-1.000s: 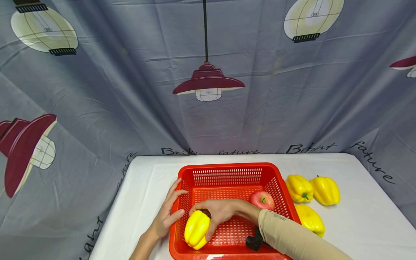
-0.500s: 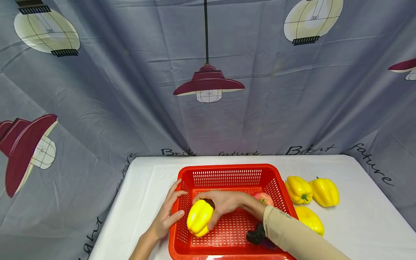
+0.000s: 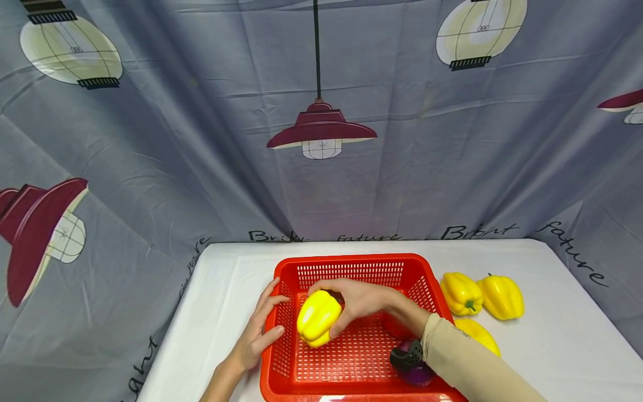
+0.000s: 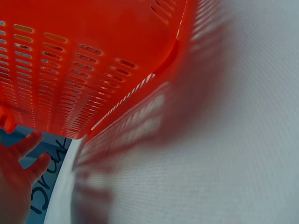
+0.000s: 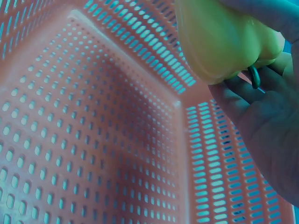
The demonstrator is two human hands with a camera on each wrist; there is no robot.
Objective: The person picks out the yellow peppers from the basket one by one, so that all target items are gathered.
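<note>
A yellow bell pepper is gripped by my right hand over the left half of the red plastic basket. In the right wrist view the bell pepper shows its green stem towards the palm, and it hangs above the basket floor. My left hand rests at the basket's left rim with its fingers spread. The left wrist view shows two fingers of that hand beside the perforated wall. A red apple lies inside, mostly hidden behind the right forearm.
A purple rounded thing sits in the basket's front right corner, partly behind the black wrist camera. Right of the basket lie three yellow bell peppers on the white table. A grey printed curtain hangs behind.
My right hand has moved the bell pepper away from the basket's front left corner, up the view and slightly right. The forearm now covers more of the apple. My left hand has stayed put.
</note>
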